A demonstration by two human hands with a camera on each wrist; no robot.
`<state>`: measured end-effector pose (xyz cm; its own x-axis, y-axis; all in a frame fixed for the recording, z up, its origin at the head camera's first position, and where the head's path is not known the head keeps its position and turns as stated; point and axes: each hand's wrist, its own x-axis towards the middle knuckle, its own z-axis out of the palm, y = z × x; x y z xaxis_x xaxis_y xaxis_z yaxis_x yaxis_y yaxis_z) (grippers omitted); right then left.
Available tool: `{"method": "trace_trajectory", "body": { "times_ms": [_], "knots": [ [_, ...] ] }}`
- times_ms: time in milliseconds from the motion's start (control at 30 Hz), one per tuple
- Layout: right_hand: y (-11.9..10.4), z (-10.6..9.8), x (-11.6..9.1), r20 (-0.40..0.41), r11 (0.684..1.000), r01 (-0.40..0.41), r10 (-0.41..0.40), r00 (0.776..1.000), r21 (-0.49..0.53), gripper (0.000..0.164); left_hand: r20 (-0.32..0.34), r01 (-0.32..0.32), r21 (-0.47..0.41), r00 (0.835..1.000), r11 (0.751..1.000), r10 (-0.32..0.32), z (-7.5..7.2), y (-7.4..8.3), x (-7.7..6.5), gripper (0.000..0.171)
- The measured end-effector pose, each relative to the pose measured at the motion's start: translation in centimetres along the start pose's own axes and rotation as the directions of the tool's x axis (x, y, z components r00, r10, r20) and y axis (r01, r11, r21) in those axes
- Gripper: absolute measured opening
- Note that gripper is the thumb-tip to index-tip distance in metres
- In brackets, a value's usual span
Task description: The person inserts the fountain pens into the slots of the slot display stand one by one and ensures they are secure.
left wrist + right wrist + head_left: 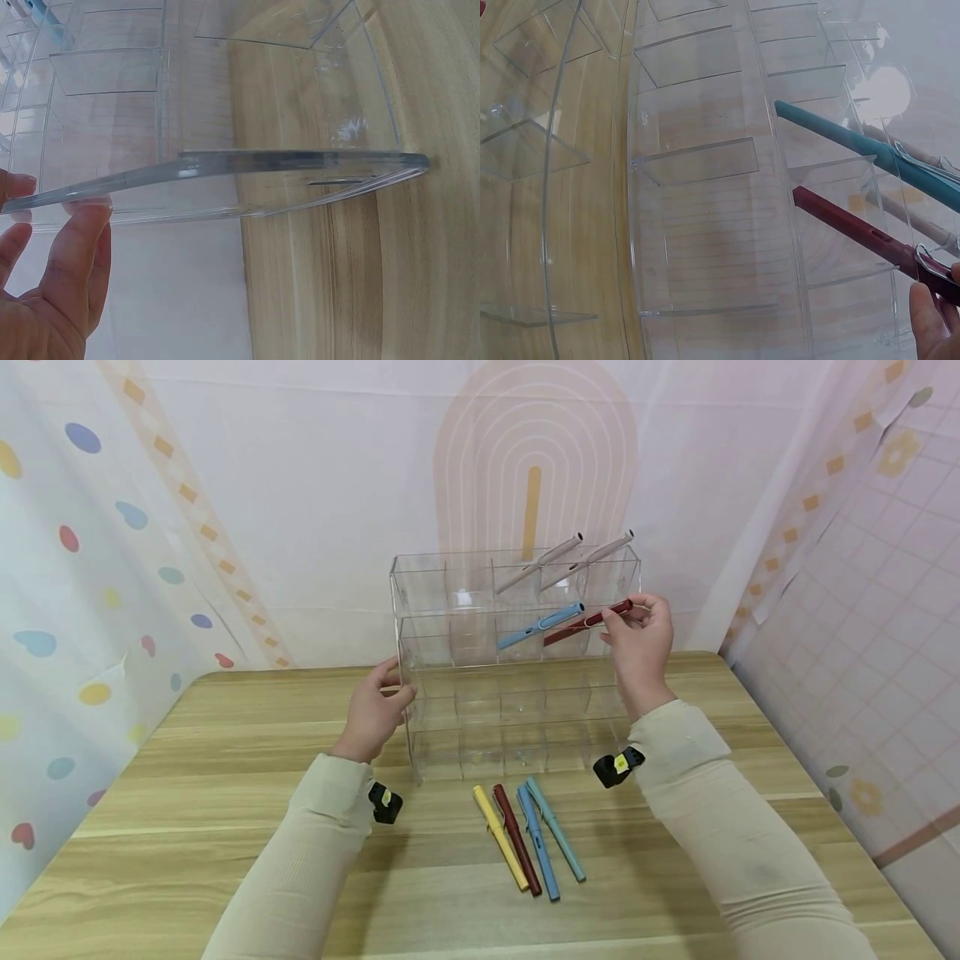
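A clear acrylic rack (480, 668) with tiers of small compartments stands upright on the table. My left hand (375, 710) grips its left side panel (300, 161), thumb and fingers on either face. With the fingers of my right hand (645, 647) I pinch the upper end of a dark red pen (855, 229), which lies slanted in a second-tier compartment, clip upward. Just left of it leans a blue pen (536, 628), apart from my hand. Two pale pens, one on the left (551, 556) and one on the right (596, 556), slant in the top tier.
On the table (247, 760) before the rack lie a yellow pen (500, 837), another dark red pen (517, 839), another blue pen (538, 842) and a teal pen (556, 829), side by side. A patterned curtain (322, 510) hangs close behind the rack.
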<state>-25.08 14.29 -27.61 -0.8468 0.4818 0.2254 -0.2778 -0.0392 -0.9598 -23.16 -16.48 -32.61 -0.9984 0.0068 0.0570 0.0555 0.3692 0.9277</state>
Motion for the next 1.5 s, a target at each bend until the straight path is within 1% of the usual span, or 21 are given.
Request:
{"method": "trace_trajectory", "body": {
  "times_ms": [133,233,367,433,500,600,767,867,933,1067,1200,1300,1400,1500],
  "knots": [
    [0.0,0.0,0.0,0.005,1.000,0.015,-0.015,1.000,0.000,0.028,-0.002,0.005,-0.001,1.000,1.000,-0.005,0.0,0.0,-0.1,0.059],
    [0.1,-0.1,-0.1,0.010,0.999,0.024,-0.025,1.000,0.036,0.030,-0.004,0.008,-0.003,1.000,1.000,-0.008,-0.1,0.0,-0.1,0.059],
    [0.0,-0.9,-0.3,0.013,0.997,0.038,-0.039,0.999,0.065,0.038,0.000,0.015,-0.004,1.000,1.000,-0.015,-0.1,-0.2,0.0,0.060],
    [-0.1,-1.5,-0.6,0.015,0.997,0.050,-0.051,0.999,0.059,0.042,0.003,0.019,-0.004,1.000,1.000,-0.019,0.0,-0.4,0.1,0.060],
    [-0.1,-2.1,-1.0,0.017,0.997,0.058,-0.059,0.998,0.051,0.041,0.008,0.020,-0.005,1.000,1.000,-0.020,0.0,-0.4,0.2,0.061],
    [0.0,-2.8,-1.8,0.025,0.996,0.074,-0.075,0.997,0.044,0.035,0.007,0.014,-0.009,1.000,1.000,-0.014,0.0,-0.4,0.2,0.060],
    [0.8,-3.8,-3.3,0.048,0.996,0.090,-0.089,0.995,-0.007,0.032,0.005,0.008,-0.010,1.000,1.000,-0.008,0.1,-0.2,0.2,0.060],
    [1.3,-4.2,-4.2,0.071,0.993,0.096,-0.091,0.993,-0.068,0.033,0.003,0.008,-0.014,1.000,1.000,-0.008,0.1,-0.2,0.2,0.060],
    [1.7,-4.5,-4.7,0.098,0.990,0.094,-0.085,0.992,-0.101,0.035,0.002,0.006,-0.017,1.000,1.000,-0.006,0.1,-0.2,0.1,0.059],
    [2.6,-5.0,-5.8,0.161,0.985,0.070,-0.044,0.986,-0.157,0.035,0.002,0.002,-0.016,1.000,1.000,-0.002,0.1,-0.1,0.0,0.059],
    [3.4,-5.2,-7.0,0.234,0.979,0.062,-0.014,0.972,-0.196,0.033,0.000,-0.003,-0.021,1.000,1.000,0.003,0.2,-0.1,0.1,0.058],
    [4.0,-5.3,-7.8,0.300,0.969,0.054,0.021,0.954,-0.240,0.031,-0.001,-0.004,-0.026,1.000,1.000,0.004,0.2,-0.2,0.1,0.058],
    [4.5,-5.3,-8.4,0.368,0.948,0.038,0.085,0.926,-0.315,0.031,0.001,-0.007,-0.028,1.000,1.000,0.007,0.1,-0.2,0.1,0.059],
    [4.9,-5.2,-9.0,0.438,0.926,0.045,0.134,0.889,-0.375,0.032,0.003,-0.007,-0.032,1.000,0.999,0.007,0.1,-0.2,0.1,0.060]
  ]
}}
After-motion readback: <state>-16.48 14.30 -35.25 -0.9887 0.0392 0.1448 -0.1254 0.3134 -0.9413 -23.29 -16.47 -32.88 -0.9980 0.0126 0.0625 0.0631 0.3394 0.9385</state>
